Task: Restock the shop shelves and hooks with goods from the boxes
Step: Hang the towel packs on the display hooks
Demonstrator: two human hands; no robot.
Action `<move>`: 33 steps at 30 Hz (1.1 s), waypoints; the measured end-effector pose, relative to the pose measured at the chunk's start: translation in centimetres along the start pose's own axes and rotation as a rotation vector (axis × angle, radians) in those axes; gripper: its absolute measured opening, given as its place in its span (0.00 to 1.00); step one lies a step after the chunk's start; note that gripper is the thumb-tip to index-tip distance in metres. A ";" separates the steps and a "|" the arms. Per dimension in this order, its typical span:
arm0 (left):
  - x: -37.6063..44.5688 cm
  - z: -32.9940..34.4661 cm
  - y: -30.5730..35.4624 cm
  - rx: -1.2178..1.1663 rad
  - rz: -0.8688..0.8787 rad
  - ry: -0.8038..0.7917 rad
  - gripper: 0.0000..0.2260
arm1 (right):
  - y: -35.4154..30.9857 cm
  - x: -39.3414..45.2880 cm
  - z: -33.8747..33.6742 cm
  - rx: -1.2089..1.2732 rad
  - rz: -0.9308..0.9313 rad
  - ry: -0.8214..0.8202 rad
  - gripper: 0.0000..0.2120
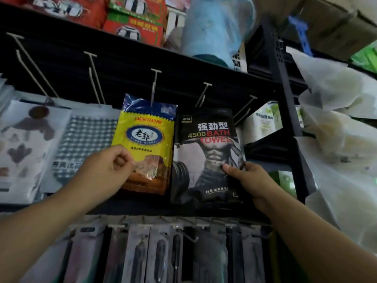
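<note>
Hanging stock on pegs: left hand (106,166) pinching yellow packet (145,139), right hand (247,176) gripping black bath towel pack (210,152), next needing its hole threaded onto the hook (202,94)

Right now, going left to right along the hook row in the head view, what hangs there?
White packet with brown prints → grey studded mat packet → yellow and blue towel packet touched by left hand → black bath towel packet gripped by right hand.
</note>
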State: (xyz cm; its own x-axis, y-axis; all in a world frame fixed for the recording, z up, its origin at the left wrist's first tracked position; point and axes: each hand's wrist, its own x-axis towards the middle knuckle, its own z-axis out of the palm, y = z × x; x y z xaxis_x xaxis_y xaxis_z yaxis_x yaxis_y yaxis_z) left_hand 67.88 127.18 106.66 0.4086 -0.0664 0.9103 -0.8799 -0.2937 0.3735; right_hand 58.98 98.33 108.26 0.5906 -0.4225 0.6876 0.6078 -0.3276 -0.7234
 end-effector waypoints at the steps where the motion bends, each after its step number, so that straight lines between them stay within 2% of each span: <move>1: 0.2 -0.1 -0.5 -0.020 -0.010 0.004 0.05 | -0.2 0.7 0.4 0.004 -0.015 0.003 0.13; 9: 0.5 0.5 -3.7 -0.017 -0.024 -0.037 0.13 | -1.4 3.9 1.2 0.057 -0.059 0.020 0.14; 15: 1.2 0.9 -4.9 -0.026 -0.031 -0.017 0.10 | -2.1 4.9 1.4 0.067 -0.050 -0.017 0.14; 21: 1.3 1.2 -5.3 -0.025 -0.039 -0.025 0.12 | -1.8 5.2 1.6 0.076 -0.006 -0.062 0.10; 28: 1.2 1.8 -5.0 -0.031 -0.023 -0.048 0.07 | -0.4 6.4 1.8 0.003 0.041 -0.058 0.11; 33: 1.2 1.7 -5.1 -0.038 -0.026 -0.061 0.08 | 2.4 8.9 1.9 -0.189 0.016 0.049 0.14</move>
State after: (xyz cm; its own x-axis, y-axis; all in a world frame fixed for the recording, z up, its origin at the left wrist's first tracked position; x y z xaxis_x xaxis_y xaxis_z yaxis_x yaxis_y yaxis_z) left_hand 73.23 127.01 105.57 0.4446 -0.1175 0.8880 -0.8769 -0.2596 0.4046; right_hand 66.70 95.39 112.75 0.5698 -0.4681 0.6754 0.4855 -0.4713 -0.7363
